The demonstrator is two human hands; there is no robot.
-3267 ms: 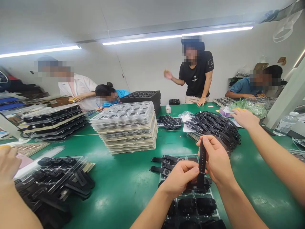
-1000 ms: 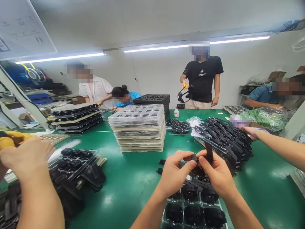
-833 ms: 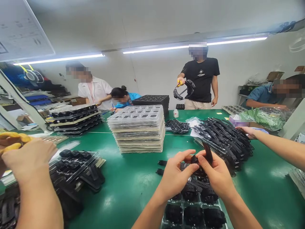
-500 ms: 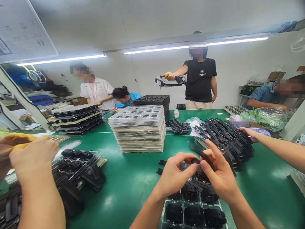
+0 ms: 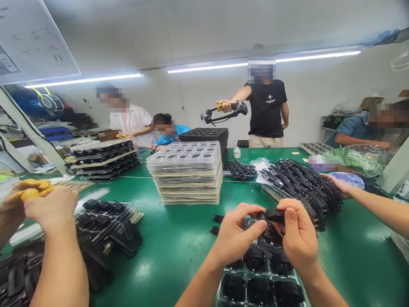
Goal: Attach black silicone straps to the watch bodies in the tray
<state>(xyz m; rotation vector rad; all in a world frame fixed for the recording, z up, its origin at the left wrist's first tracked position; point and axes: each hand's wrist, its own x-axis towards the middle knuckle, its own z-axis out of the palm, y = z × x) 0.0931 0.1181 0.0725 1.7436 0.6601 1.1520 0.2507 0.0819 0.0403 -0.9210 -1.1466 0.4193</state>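
Note:
Between my two hands is a black watch (image 5: 275, 215) with a rubber strap, held above a clear plastic tray (image 5: 245, 281). My left hand (image 5: 238, 234) pinches one end of it between thumb and fingertips. My right hand (image 5: 299, 238) is closed round the strap on the other side, thumb on top. Below them, the tray's compartments hold several black watches (image 5: 260, 289) with curled straps. Two loose strap ends (image 5: 215, 226) stick out past the tray, left of my hands. My fingers partly hide the held watch.
A tall stack of pale trays (image 5: 185, 175) stands mid-table. Black watches (image 5: 300, 183) lie heaped at right, touched by a co-worker's hand (image 5: 340, 185). At left, a co-worker's hands (image 5: 51, 204) in yellow finger covers work near more watches (image 5: 102, 213). A standing person (image 5: 266, 108) holds out a black headset-like device (image 5: 223, 113).
My right hand's fingers have folded down from raised to closed, bringing the strap down with them. My left hand keeps its pinch. The standing person's device has tilted and shifted slightly left.

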